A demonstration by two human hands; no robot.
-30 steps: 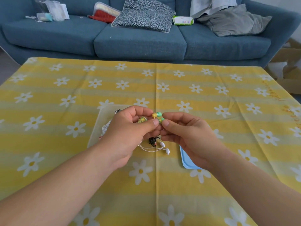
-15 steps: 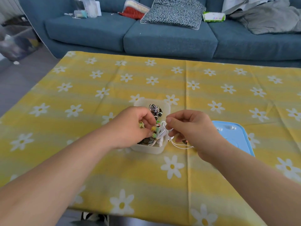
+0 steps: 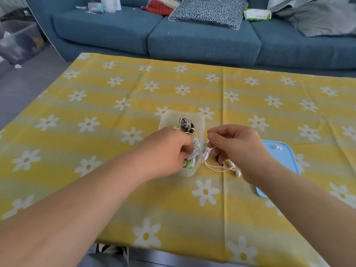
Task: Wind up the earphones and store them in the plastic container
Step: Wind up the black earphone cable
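**Green-yellow earphones lowered into container**

Since the earlier frame, the wound green-and-yellow earphones (image 3: 187, 165) have been lowered into the translucent rectangular plastic container (image 3: 200, 120) on the yellow daisy-print worktop (image 3: 115, 105). The left hand (image 3: 165, 149) is curled inside it, grip hidden. White wired earphones (image 3: 221, 166) are pinched by the right hand (image 3: 235, 145). The light-blue plastic lid (image 3: 283, 157) is seen just right.

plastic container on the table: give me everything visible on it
The plastic container is a small translucent, whitish rectangular tub with rounded corners, open, no lid on it. It stands upright on the yellow daisy tablecloth near the table's middle. Inside lie a black-and-white wound earphone bundle at the far end, white cable mid-way and green-and-yellow pieces at the near end. The left hand reaches into it, covering its left wall.
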